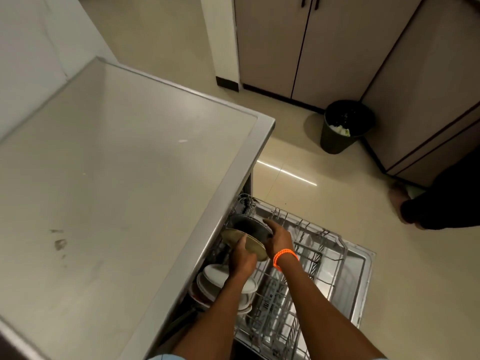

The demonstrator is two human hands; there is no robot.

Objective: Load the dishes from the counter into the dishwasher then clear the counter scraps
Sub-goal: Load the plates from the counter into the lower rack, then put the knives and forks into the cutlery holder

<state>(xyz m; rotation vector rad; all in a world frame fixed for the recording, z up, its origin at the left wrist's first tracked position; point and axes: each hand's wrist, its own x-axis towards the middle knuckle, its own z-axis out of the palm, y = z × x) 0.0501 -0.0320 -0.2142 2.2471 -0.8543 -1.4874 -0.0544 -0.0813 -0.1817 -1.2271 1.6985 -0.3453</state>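
Both hands, left hand (241, 258) gripping tan round plate (245, 242), right hand (278, 239) holding dark round plate (249, 226), slotting into grey wire dishwasher rack (311, 268); steel worktop (117, 165) dish-free, smears near front edge left.

Tan plate (249, 242) and dark plate (249, 226) stand tilted in the dishwasher rack (324, 258).
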